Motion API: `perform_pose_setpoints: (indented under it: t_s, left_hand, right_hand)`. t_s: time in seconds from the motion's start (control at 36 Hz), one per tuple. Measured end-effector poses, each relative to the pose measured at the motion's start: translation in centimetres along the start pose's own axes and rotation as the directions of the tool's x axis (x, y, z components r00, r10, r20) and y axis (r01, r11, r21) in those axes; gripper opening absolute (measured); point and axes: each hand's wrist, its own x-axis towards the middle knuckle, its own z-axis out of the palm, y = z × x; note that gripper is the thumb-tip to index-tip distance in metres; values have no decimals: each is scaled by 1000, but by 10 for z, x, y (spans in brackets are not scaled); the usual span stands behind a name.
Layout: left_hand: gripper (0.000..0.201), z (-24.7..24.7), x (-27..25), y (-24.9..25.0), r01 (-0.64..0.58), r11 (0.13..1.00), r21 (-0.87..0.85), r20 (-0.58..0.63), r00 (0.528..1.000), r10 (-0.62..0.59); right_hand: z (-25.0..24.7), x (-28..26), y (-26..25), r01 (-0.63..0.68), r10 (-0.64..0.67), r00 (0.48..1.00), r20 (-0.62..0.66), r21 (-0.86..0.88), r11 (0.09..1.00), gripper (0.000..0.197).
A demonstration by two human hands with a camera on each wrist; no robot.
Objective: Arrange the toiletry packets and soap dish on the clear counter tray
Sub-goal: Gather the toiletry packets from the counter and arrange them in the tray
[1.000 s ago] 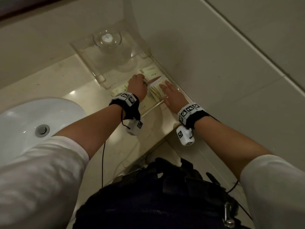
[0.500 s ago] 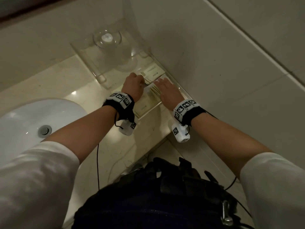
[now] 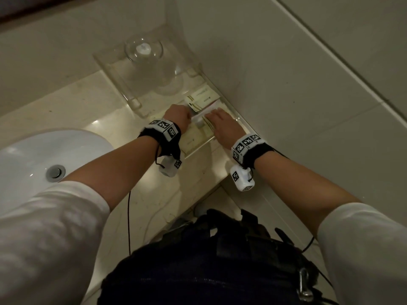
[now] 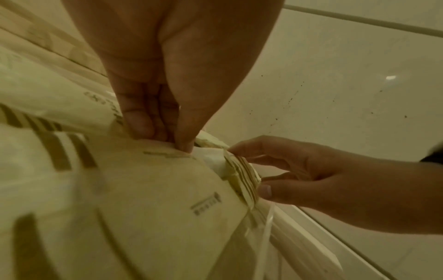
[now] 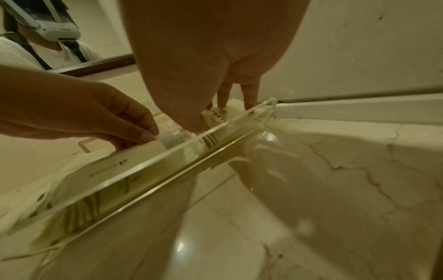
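A clear tray lies on the marble counter in the corner by the wall. At its far end stands a glass soap dish with a white soap in it. Cream toiletry packets with brown stripes lie in the tray's near part. My left hand has curled fingers and pinches a long packet at its end. My right hand is beside it. It holds a small stack of packets between thumb and fingers, just inside the tray's near wall.
A white sink with a metal drain is set into the counter on the left. The tiled wall runs close along the tray's right side. The counter's front edge is just below my wrists. A mirror sits at the back.
Both hands have moved a little farther into the tray. The right hand slid left from the tray's edge onto the packets and now meets the left hand.
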Motion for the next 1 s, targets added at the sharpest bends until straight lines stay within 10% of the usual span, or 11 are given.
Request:
perform_pose_setpoints:
  t_s: [0.31, 0.64, 0.89, 1.0]
  left_hand:
    - [50, 10, 2, 11, -327, 938, 117, -22, 943, 331]
    - [56, 18, -1, 15, -283, 950, 131, 22, 959, 282]
    - [37, 6, 6, 18, -293, 956, -7, -263, 923, 281]
    - [46, 11, 20, 20, -297, 955, 14, -189, 937, 294]
  right_hand:
    - [1, -1, -3, -45, 45, 999, 4, -19, 999, 55]
    - [-13, 13, -12, -79, 96, 990, 108, -148, 986, 50]
    - [-13, 10, -7, -101, 118, 982, 145, -117, 988, 60]
    - [-8, 9, -1, -138, 149, 981, 122, -92, 986, 68]
